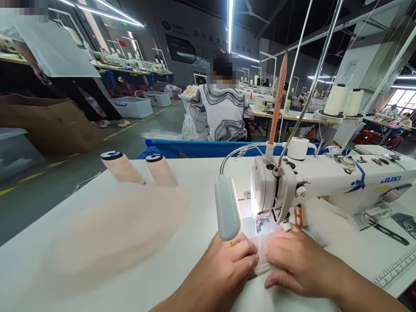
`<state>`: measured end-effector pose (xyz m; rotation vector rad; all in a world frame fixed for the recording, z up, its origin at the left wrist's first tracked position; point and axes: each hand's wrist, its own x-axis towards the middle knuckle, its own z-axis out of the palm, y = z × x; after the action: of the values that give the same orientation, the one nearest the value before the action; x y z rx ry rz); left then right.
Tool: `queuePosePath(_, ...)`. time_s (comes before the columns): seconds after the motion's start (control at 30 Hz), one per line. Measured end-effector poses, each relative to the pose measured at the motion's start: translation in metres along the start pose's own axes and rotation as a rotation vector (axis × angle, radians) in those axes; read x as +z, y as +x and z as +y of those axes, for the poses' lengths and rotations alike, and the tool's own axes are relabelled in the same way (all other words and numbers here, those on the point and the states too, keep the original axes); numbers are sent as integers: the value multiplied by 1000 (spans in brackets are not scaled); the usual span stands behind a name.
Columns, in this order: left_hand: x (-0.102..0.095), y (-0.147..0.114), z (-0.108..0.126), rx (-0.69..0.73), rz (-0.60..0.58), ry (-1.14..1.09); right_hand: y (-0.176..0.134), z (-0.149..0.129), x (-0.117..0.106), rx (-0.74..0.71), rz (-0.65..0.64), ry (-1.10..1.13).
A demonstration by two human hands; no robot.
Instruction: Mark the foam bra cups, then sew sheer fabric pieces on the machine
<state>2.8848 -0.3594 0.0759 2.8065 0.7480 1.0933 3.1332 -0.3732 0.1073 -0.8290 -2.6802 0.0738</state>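
Observation:
A piece of sheer white fabric (261,248) lies at the needle area of a white sewing machine (271,186). My left hand (231,262) is at its left edge, fingers curled and closed on the fabric. On the other side my right hand (297,260) has bent fingers pressing and holding the cloth, its thumb a little apart from them. The presser foot (258,225) is just beyond my fingertips. A grey lamp head (226,209) hangs over my left hand and hides part of it.
Sheer beige fabric (120,234) spreads over the table's left side, near two thread cones (121,168). Orange-handled snips (298,216) lie behind my right hand; a ruler (394,268) is at right. One person (224,104) sits ahead, another (55,52) stands at left.

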Motion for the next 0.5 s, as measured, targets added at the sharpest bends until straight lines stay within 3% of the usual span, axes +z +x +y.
queuePosePath(0.17, 1, 3, -4, 0, -41, 28, 3, 3, -1, 12, 52, -12)
queuePosePath(0.5, -1, 6, -14, -42, -10, 55, 5, 5, 4, 108, -68, -6)
